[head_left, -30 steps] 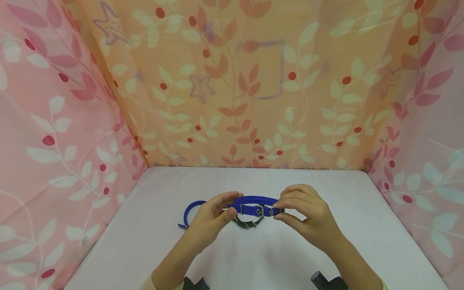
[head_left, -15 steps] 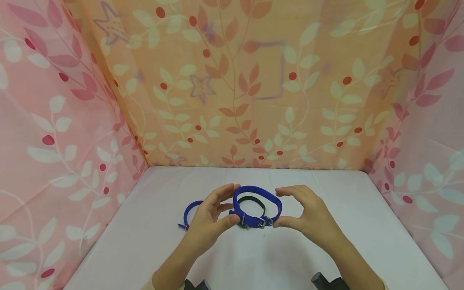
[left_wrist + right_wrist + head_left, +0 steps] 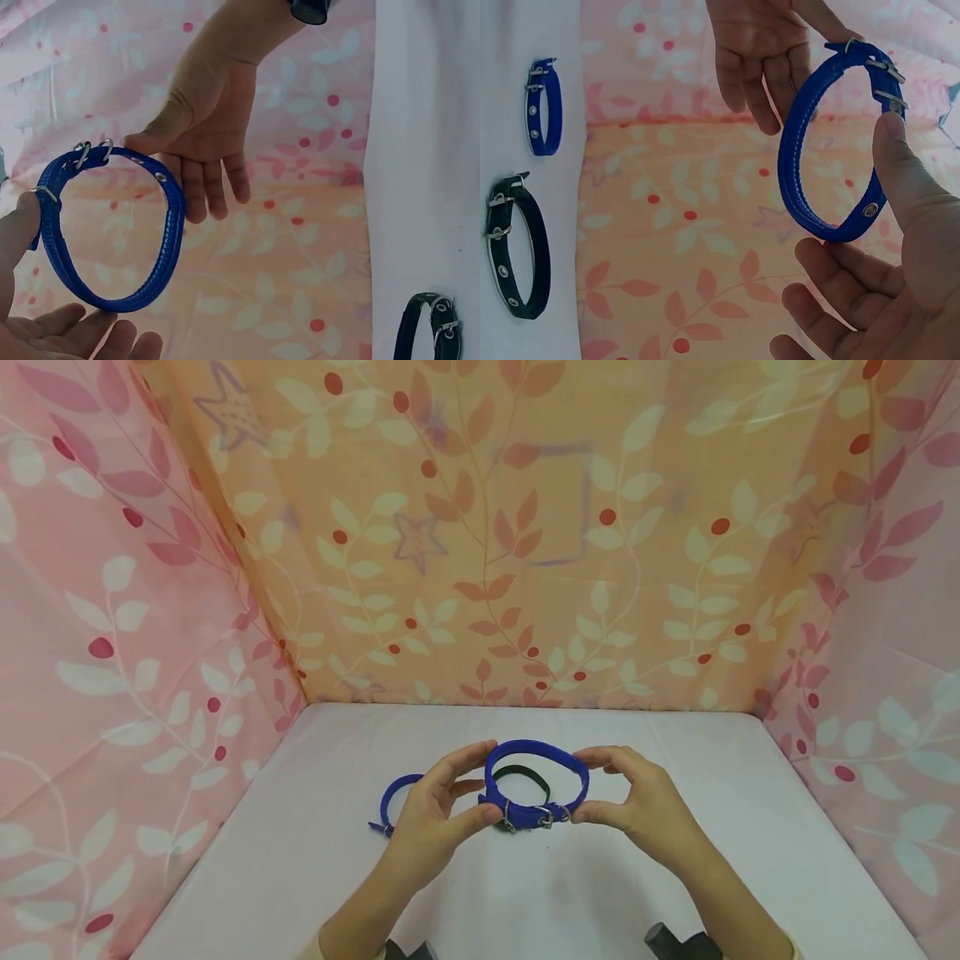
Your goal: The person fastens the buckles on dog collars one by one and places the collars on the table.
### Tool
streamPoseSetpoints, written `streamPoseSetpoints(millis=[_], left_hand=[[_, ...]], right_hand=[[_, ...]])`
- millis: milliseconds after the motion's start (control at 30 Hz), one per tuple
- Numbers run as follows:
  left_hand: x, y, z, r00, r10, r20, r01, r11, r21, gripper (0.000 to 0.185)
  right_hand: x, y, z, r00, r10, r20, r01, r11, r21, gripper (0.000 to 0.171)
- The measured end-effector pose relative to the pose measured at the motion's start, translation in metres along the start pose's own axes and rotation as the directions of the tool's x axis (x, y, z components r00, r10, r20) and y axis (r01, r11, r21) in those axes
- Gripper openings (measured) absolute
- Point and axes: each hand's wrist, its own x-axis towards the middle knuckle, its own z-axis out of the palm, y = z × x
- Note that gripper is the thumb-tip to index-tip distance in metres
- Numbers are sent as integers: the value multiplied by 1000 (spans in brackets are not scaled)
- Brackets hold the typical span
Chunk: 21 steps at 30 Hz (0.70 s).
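Observation:
A blue buckled collar (image 3: 525,747), looped and fastened, is held up over the table between both hands. My left hand (image 3: 433,814) holds its left side, thumb at the front by a metal keeper and fingertips at the far side. My right hand (image 3: 651,802) holds the other side between thumb and index finger, with its remaining fingers loosely bent in the right wrist view. The buckle and a D-ring (image 3: 891,97) sit near the right thumb. On the table behind lie a dark green collar (image 3: 531,771), partly covered by the held one, and a smaller blue collar (image 3: 387,802), partly behind my left hand.
The white table (image 3: 600,893) is enclosed by pink patterned cloth (image 3: 112,735) at the sides and orange patterned cloth (image 3: 480,610) at the back. In the right wrist view the green collar (image 3: 501,240) and smaller blue collar (image 3: 532,120) lie apart.
The held collar has tilted from nearly edge-on to showing its round opening, and has risen slightly. My right fingers spread off its far side, then came back to touch it.

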Motion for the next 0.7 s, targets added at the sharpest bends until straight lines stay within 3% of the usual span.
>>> streamPoseSetpoints(millis=[200,500,700], left_hand=[[1,-2,-1,998,-49,-39,51,997,60,62],[10,-10,-9,999,-50,-10,51,997,66,62],[21,-21,-4,999,-39,26,38,999,31,63]], right_hand=[[4,2,-2,999,-43,15,42,997,59,62],[10,7,-2,989,-148,6,147,988,35,61],[7,17,-8,996,-87,-5,88,996,26,57]])
